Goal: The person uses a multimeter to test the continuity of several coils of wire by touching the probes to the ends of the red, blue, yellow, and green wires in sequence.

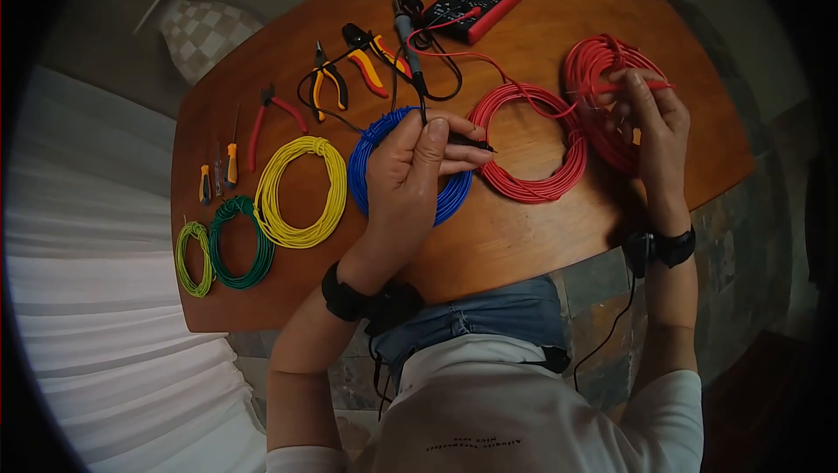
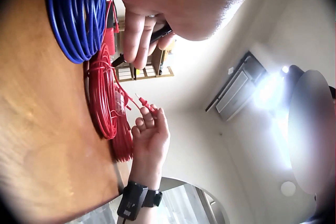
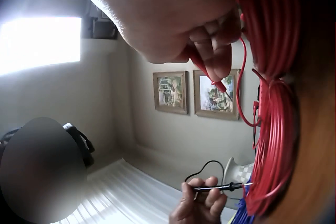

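My left hand [image 1: 408, 169] pinches a black test probe [image 1: 470, 140] between thumb and fingers, above the blue wire coil [image 1: 453, 201]. The probe's tip points right, toward the middle red wire coil [image 1: 577, 159]. My right hand [image 1: 661, 131] grips a red test probe [image 1: 607, 87] over the far-right red coil [image 1: 587, 61]; its metal tip points left. In the right wrist view, both the red probe [image 3: 221, 86] and the black probe [image 3: 230, 186] show their tips, well apart. A red lead runs back to the red-and-black multimeter [image 1: 482, 0] at the table's far side.
Left of the blue coil lie yellow [image 1: 269, 211], dark green [image 1: 218, 257] and yellow-green [image 1: 182, 265] coils. Behind them are small screwdrivers [image 1: 231, 165], red-handled cutters [image 1: 254, 137], yellow-and-black pliers [image 1: 319, 93], red-and-yellow pliers [image 1: 370, 73] and a grey-handled corded tool [image 1: 404, 28]. A checkered vase [image 1: 208, 35] stands beyond the table.
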Action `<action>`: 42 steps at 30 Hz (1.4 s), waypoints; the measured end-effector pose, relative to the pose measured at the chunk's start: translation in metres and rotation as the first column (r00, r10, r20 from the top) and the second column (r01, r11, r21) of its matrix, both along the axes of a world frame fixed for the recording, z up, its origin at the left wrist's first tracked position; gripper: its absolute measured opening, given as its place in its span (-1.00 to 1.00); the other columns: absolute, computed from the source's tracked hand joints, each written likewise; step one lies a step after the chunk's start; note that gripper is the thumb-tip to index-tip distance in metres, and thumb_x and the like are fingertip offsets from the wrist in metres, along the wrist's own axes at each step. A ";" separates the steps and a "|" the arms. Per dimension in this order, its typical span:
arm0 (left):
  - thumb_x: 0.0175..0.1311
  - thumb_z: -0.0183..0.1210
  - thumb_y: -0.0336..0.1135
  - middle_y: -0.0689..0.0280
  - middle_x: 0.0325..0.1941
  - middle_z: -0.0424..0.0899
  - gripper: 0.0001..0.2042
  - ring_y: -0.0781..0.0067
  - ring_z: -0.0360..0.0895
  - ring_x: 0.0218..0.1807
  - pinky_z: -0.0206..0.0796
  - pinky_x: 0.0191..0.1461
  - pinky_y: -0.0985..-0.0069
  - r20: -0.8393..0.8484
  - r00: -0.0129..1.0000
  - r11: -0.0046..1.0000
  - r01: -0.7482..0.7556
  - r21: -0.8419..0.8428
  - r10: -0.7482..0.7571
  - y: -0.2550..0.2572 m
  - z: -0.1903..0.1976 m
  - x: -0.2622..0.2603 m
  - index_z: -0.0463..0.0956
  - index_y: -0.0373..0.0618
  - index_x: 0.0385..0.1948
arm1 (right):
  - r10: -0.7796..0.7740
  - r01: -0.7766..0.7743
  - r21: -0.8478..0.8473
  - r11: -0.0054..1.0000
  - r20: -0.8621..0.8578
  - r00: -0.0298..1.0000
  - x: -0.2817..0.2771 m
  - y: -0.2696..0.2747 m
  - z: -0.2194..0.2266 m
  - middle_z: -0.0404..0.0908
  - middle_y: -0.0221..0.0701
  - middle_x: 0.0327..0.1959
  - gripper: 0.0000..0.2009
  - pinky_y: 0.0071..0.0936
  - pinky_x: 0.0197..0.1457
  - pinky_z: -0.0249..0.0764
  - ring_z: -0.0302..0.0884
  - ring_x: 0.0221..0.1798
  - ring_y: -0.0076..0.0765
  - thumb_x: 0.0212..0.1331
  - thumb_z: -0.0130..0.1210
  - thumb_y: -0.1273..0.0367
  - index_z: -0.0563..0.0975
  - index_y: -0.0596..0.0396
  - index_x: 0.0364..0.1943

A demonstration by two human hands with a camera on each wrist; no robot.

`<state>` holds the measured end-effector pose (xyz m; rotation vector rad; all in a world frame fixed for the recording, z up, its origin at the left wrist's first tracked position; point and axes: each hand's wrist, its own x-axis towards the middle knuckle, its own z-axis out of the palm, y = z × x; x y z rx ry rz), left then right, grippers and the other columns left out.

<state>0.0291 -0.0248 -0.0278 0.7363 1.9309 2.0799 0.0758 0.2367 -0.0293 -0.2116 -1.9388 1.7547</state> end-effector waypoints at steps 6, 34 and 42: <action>0.47 -0.22 -0.27 0.14 -0.18 0.56 -0.73 0.38 0.64 -0.19 0.49 -0.17 0.62 0.047 0.998 0.998 -0.036 0.057 0.034 0.000 0.000 0.003 0.39 -0.30 -0.21 | -0.089 0.091 0.025 0.996 -0.086 0.992 0.027 -0.004 -0.018 0.60 -0.37 -0.51 -0.79 -0.76 -0.54 0.23 0.40 -0.58 -0.70 0.34 -0.07 0.33 0.52 0.19 -0.26; 0.47 -0.24 -0.27 0.09 -0.19 0.58 -0.72 0.36 0.64 -0.18 0.51 -0.12 0.57 0.052 0.998 0.996 -0.021 0.085 0.017 -0.001 -0.003 0.004 0.37 -0.33 -0.17 | -0.335 0.421 0.323 0.848 -0.290 0.896 0.032 -0.015 -0.026 0.59 -0.39 -0.62 -0.84 -0.67 -0.55 0.32 0.46 -0.62 -0.62 0.29 -0.03 0.44 0.53 0.20 -0.41; 0.49 -0.31 -0.23 0.04 -0.16 0.58 -0.67 0.33 0.65 -0.20 0.53 -0.14 0.58 0.028 0.999 0.998 -0.045 0.055 0.043 0.000 -0.003 0.004 0.35 -0.32 -0.17 | -0.334 0.417 0.317 0.852 -0.286 0.898 0.031 -0.014 -0.028 0.58 -0.42 -0.64 -0.83 -0.67 -0.57 0.29 0.42 -0.63 -0.65 0.29 -0.03 0.42 0.53 0.19 -0.40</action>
